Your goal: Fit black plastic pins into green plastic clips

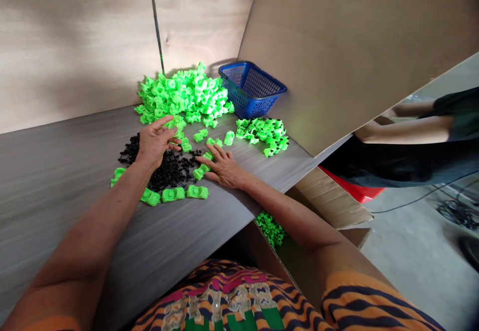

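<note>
Both hands at work among green plastic parts and small black pieces on the grey bench.

The left hand (155,141) hovers over the heap of small black pieces (164,166), fingers loosely curled and narrow; whether it pinches a piece cannot be told. The right hand (221,165) lies flat, fingers spread wide, its fingertips touching loose green plastic parts (200,171) at the heap's 3 o'clock edge. A row of green parts (174,194) sits at the heap's 6 o'clock. A large pile of green parts (183,94) lies at 12 o'clock, a blue basket (250,89) just beside it at 1 o'clock, and a smaller cluster (264,134) at 2 o'clock. The bench (56,181) meets plywood walls. Another person's arm (404,131) shows far right.
</note>
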### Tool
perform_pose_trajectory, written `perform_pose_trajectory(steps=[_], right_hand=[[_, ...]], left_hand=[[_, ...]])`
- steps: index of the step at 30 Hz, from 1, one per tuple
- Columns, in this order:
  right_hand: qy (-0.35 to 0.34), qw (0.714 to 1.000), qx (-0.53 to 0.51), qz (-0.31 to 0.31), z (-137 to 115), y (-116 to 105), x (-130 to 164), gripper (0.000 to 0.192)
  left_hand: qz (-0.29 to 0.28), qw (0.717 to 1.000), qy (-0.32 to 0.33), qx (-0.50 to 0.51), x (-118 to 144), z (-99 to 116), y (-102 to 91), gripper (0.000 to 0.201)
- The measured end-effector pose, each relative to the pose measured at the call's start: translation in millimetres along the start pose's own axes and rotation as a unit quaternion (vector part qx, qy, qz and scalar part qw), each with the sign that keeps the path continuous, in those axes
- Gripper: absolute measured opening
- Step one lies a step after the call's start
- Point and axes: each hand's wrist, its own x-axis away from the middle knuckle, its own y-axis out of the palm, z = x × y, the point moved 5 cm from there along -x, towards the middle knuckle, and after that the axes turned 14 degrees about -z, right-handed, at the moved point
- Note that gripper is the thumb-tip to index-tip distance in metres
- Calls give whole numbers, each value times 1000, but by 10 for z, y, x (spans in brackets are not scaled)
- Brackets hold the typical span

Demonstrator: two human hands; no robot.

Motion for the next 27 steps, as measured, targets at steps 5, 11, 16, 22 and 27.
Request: perform_pose_trajectory(steps=[5, 11, 16, 22, 27], right_hand=[[-2, 1000, -11, 0, 55, 39, 278, 56], [29, 991, -92, 95, -28, -119, 230, 57], [53, 981, -136, 126, -165, -111, -18, 41], [75, 977, -121, 156, 26, -6, 257, 24], [127, 980, -82, 132, 300, -40, 530, 28]], left_hand=[[-10, 1000, -13, -6, 24, -1, 34, 50], [-7, 1000, -6, -5, 31, -25, 45, 47], [2, 1000, 1, 2, 48, 30, 56, 38], [1, 999, 44, 19, 65, 218, 22, 38], [-30, 996, 87, 19, 64, 357, -16, 40]])
